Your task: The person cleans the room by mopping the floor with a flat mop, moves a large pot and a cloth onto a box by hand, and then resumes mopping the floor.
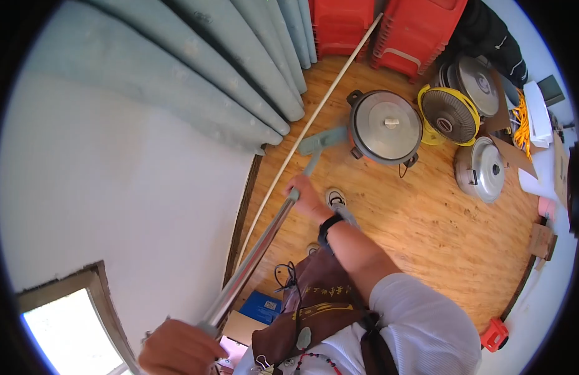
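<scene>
A long-handled flat mop point(252, 260) slants across the view, its handle silvery and its flat head blue-green. My left hand point(180, 347) is closed around the upper end of the handle, at the lower left. Farther down, my right hand point(307, 199), with a black band on the wrist, grips the handle close to the head. The mop head point(322, 140) lies on the wooden floor point(414, 206), beside a round electric pan with a metal lid point(387, 126). Part of the head may be hidden by the pan.
A pale pole point(314, 117) runs along the wall side. Red stacked stools point(417, 34) stand at the back, near blue curtains point(239, 75). A yellow-rimmed fan heater point(449, 115) and a lidded pot point(483, 170) stand right. A blue box point(262, 307) is near my apron.
</scene>
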Action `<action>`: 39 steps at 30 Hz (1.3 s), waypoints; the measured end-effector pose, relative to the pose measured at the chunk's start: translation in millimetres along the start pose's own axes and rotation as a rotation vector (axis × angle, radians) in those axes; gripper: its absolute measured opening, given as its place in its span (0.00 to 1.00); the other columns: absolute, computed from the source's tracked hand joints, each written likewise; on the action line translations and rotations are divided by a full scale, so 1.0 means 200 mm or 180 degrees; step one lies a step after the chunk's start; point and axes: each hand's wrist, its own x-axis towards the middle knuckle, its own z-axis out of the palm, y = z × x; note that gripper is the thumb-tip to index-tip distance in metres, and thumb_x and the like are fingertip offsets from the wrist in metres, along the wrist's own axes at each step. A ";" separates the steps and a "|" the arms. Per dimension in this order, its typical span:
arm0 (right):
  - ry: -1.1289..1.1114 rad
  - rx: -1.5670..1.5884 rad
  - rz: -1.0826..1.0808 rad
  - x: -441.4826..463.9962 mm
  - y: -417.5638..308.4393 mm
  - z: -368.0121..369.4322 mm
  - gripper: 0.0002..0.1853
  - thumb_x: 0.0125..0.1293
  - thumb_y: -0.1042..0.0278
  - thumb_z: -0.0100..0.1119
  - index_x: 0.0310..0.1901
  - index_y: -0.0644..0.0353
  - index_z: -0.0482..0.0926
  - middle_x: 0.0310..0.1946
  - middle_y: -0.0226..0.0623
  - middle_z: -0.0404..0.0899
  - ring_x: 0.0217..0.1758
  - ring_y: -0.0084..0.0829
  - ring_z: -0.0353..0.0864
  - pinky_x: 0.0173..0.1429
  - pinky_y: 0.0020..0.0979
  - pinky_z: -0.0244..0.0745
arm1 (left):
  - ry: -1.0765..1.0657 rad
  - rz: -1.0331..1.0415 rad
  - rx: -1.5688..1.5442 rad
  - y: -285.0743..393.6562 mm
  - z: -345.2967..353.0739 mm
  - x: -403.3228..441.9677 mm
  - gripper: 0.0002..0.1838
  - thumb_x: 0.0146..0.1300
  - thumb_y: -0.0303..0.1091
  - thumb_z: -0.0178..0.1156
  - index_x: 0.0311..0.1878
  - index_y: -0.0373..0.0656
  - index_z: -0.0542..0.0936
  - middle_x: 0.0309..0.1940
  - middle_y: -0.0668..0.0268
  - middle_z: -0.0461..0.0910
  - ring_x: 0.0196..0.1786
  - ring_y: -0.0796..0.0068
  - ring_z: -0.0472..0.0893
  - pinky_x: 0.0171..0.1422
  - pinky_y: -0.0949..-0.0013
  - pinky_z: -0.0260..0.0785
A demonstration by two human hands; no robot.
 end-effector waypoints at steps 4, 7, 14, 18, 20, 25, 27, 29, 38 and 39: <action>-0.0426 0.0255 0.0296 -0.45 -0.23 0.26 0.07 0.47 0.76 0.60 0.27 0.54 0.73 0.28 0.36 0.71 0.39 0.43 0.69 0.44 0.38 0.64 | -0.0465 -0.0361 -0.0344 0.34 0.05 -0.09 0.12 0.58 0.30 0.63 0.22 0.38 0.73 0.08 0.66 0.68 0.11 0.76 0.69 0.31 0.65 0.76; -0.0858 0.0446 0.0153 -0.74 -0.40 0.32 0.07 0.48 0.74 0.60 0.29 0.54 0.73 0.29 0.37 0.72 0.39 0.44 0.69 0.44 0.39 0.64 | -0.0601 -0.0266 -0.0515 0.49 0.07 -0.17 0.12 0.58 0.30 0.63 0.22 0.38 0.73 0.07 0.67 0.67 0.11 0.76 0.69 0.31 0.65 0.76; -0.1966 0.0553 0.0138 -0.90 -0.41 0.29 0.08 0.45 0.73 0.59 0.30 0.54 0.75 0.29 0.38 0.74 0.40 0.44 0.70 0.44 0.40 0.65 | -0.0099 -0.0008 -0.0284 0.60 0.30 -0.18 0.12 0.56 0.27 0.63 0.21 0.38 0.72 0.07 0.68 0.66 0.10 0.75 0.68 0.28 0.65 0.75; -0.1847 0.0235 0.0283 -0.71 -0.44 0.13 0.05 0.46 0.72 0.59 0.28 0.54 0.75 0.30 0.37 0.75 0.41 0.44 0.70 0.42 0.41 0.67 | -0.0085 0.0120 -0.0235 0.53 0.37 -0.12 0.12 0.56 0.27 0.62 0.20 0.38 0.71 0.07 0.69 0.64 0.11 0.74 0.68 0.27 0.65 0.75; -0.1583 0.0163 0.0306 -0.57 -0.38 0.06 0.05 0.47 0.72 0.59 0.27 0.53 0.75 0.30 0.37 0.75 0.41 0.43 0.71 0.43 0.40 0.67 | -0.0032 0.0007 -0.0212 0.46 0.38 -0.05 0.12 0.55 0.26 0.63 0.20 0.38 0.70 0.07 0.68 0.64 0.11 0.74 0.69 0.27 0.65 0.76; -0.1643 0.0035 0.0006 -0.13 -0.18 -0.15 0.04 0.48 0.73 0.60 0.27 0.53 0.75 0.28 0.35 0.74 0.41 0.41 0.72 0.43 0.38 0.68 | 0.0520 0.0124 0.0317 0.22 0.43 0.08 0.11 0.55 0.27 0.63 0.24 0.38 0.69 0.08 0.65 0.69 0.13 0.71 0.73 0.31 0.62 0.77; -0.1610 -0.0036 -0.0129 0.06 -0.06 -0.23 0.05 0.47 0.73 0.60 0.26 0.53 0.74 0.27 0.34 0.74 0.41 0.40 0.72 0.43 0.38 0.69 | 0.0389 0.0032 0.0418 0.10 0.45 0.09 0.12 0.53 0.28 0.64 0.26 0.37 0.69 0.11 0.61 0.72 0.15 0.67 0.74 0.34 0.62 0.77; -0.1553 -0.0106 -0.0224 0.22 0.07 -0.32 0.05 0.47 0.74 0.60 0.26 0.53 0.74 0.27 0.33 0.74 0.41 0.39 0.72 0.43 0.38 0.68 | 0.0834 -0.0037 0.0559 -0.04 0.52 0.08 0.12 0.53 0.29 0.65 0.26 0.37 0.70 0.12 0.60 0.73 0.16 0.67 0.73 0.32 0.63 0.76; -0.0585 -0.0262 -0.0436 0.24 0.30 -0.33 0.07 0.46 0.78 0.59 0.26 0.58 0.71 0.26 0.35 0.73 0.41 0.42 0.71 0.44 0.38 0.67 | 0.2577 -0.0553 0.1109 -0.36 0.72 -0.04 0.15 0.53 0.34 0.68 0.20 0.43 0.72 0.12 0.68 0.72 0.18 0.74 0.75 0.31 0.67 0.71; -0.0552 -0.0258 -0.0470 0.18 0.29 -0.32 0.07 0.46 0.78 0.59 0.26 0.58 0.71 0.26 0.35 0.73 0.41 0.42 0.71 0.44 0.38 0.67 | 0.2003 -0.0522 0.0925 -0.32 0.71 -0.06 0.14 0.53 0.34 0.68 0.21 0.42 0.73 0.11 0.68 0.71 0.17 0.73 0.75 0.30 0.67 0.71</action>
